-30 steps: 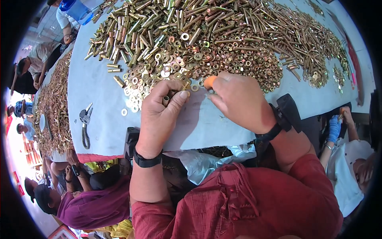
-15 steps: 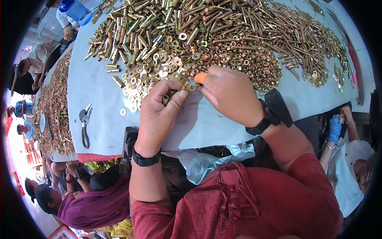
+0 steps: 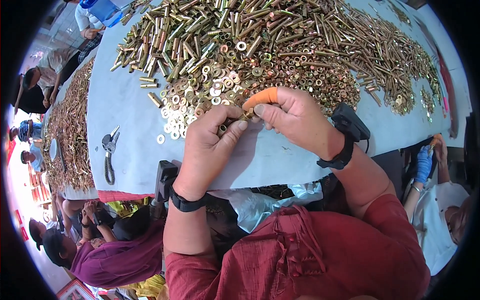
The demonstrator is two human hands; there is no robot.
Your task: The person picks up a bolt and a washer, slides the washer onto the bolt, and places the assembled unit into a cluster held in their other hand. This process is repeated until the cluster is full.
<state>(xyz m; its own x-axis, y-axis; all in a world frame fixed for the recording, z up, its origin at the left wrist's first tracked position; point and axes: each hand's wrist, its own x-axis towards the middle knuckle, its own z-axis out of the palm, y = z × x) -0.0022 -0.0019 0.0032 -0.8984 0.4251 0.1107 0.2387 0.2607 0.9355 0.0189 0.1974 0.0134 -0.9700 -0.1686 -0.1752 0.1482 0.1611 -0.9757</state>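
Note:
My left hand point(image 3: 207, 145) is closed round a yellowish metal sleeve point(image 3: 222, 131), whose round open end shows below the bent index finger. At its thumb tip a small brass-coloured piece point(image 3: 246, 116) shows between the two hands; whether it is a nut or a bolt end with a washer is too small to tell. My right hand point(image 3: 300, 120) pinches at that piece with its thumb and an index finger in an orange finger cot point(image 3: 265, 96). Just beyond the fingers lie loose flat washers point(image 3: 182, 112) and a heap of nuts point(image 3: 320, 82).
Heaped metal sleeves point(image 3: 185, 35) and long bolts point(image 3: 380, 50) cover the far part of the pale tabletop point(image 3: 135, 170). Dark-handled cutters point(image 3: 108, 155) lie left of my hand. Another parts-covered table point(image 3: 70, 130) stands further left. Co-workers sit at both sides, one wearing a blue glove point(image 3: 423, 164).
My right thumb and orange-covered finger have closed on the piece at my left fingertips, where a washer showed before. The whole view has shifted slightly.

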